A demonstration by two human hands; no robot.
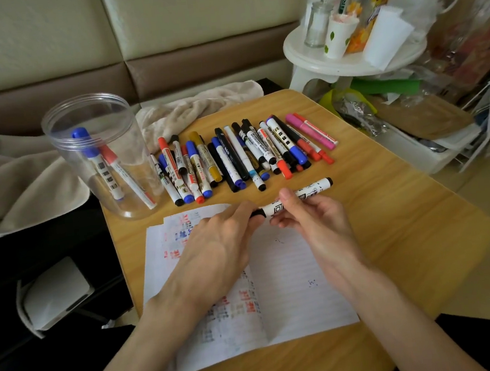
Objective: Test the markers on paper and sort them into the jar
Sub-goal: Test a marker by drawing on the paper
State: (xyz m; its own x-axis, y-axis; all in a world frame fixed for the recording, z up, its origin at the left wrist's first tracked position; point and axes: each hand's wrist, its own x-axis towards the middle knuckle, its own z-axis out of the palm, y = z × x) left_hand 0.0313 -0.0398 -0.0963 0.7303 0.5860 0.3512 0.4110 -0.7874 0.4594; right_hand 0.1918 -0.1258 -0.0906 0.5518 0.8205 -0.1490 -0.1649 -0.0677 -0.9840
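Observation:
I hold a white marker with black ends [313, 190] level above the lined paper [295, 282]. My left hand [219, 241] grips its black cap end, and my right hand [312, 217] pinches the white barrel. A row of several markers [244, 155] in red, blue, black, gold and pink lies on the wooden table [389, 201] behind the paper. A clear plastic jar [97, 157] stands at the table's back left corner with a blue marker and a red marker leaning inside. The paper's left side carries red, blue and black scribbles.
A beige cloth [194, 106] lies behind the markers against the sofa. A white round stool [345, 59] with bottles and cups stands at the back right. Bags and a white rack [442, 136] crowd the floor to the right of the table.

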